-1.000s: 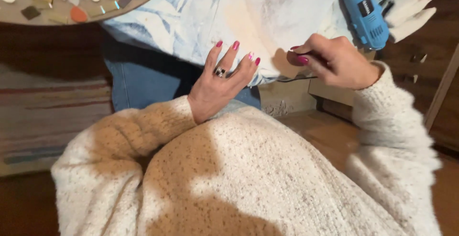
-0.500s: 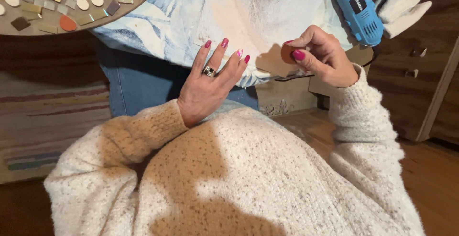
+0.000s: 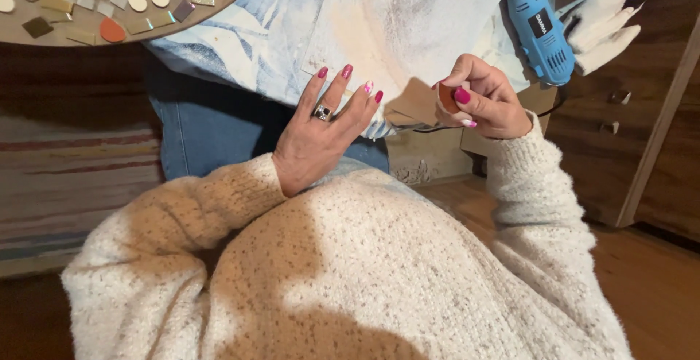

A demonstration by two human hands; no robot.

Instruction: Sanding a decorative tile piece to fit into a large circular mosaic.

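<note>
Right hand [image 3: 487, 101] pinches a small rust-orange tile piece [image 3: 446, 98] between thumb and fingers, closed tight on it, held just off the near edge of the pale dusty sheet [image 3: 408, 17]. Piece looks rounded; the exact shape is hard to tell, half hidden by the thumb.

Left hand [image 3: 321, 130] is flat and spread wide, holding nothing. Its fingertips rest on the near edge of the sheet and the blue-and-white cloth [image 3: 248, 35] under it. There is a ring on one finger.

Further out: a blue corded rotary tool [image 3: 538, 28] lies on the cloth just beyond the right hand, not touched. A white work glove [image 3: 601, 28] lies beside the tool, also untouched.

Far left, well apart from both hands, is a round mosaic board [image 3: 87, 24] with tiles already set near its rim: white rounds, gold and grey squares, one orange oval [image 3: 111, 30] much like the held piece. Bare board shows between and around them, so the mosaic looks partly filled, with more to lay.

Judging by this, the piece is in hand and being handled or checked; it is not yet on the board. Whether its edge is finished cannot be told.

Cream knit sweater [image 3: 379, 272] fills the lower view; wooden floor [image 3: 656, 272] lies to the right, striped rug [image 3: 65, 177] to the left.
</note>
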